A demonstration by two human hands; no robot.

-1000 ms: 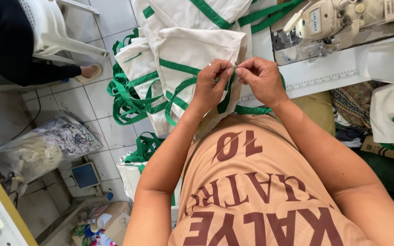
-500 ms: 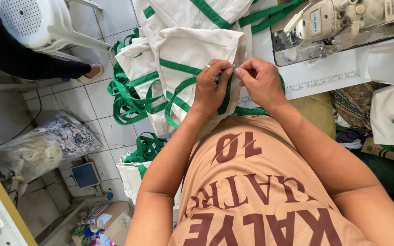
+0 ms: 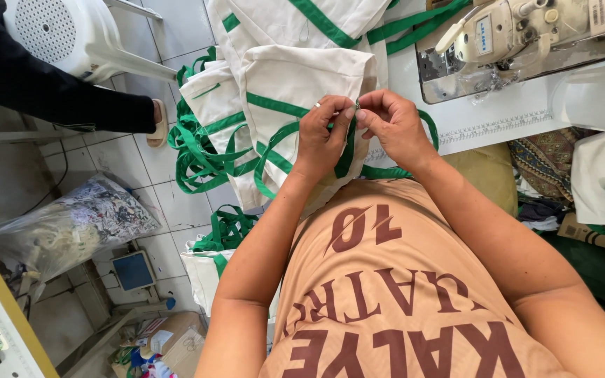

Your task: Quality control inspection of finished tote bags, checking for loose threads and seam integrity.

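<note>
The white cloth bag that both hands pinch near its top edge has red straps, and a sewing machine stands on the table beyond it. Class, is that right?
Not quite. The head view shows green straps, not red, on the white cloth bag. The rest holds: the left hand and right hand pinch it near its top edge, and the sewing machine stands on the table beyond.

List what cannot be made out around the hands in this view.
- Head view: what the fingertips pinch on the white cloth bag with green straps, too small to tell.
- Left hand covers part of the green strap.
- Cream sewing machine cut off by top edge.
- Right hand grip: contents hidden.
</note>
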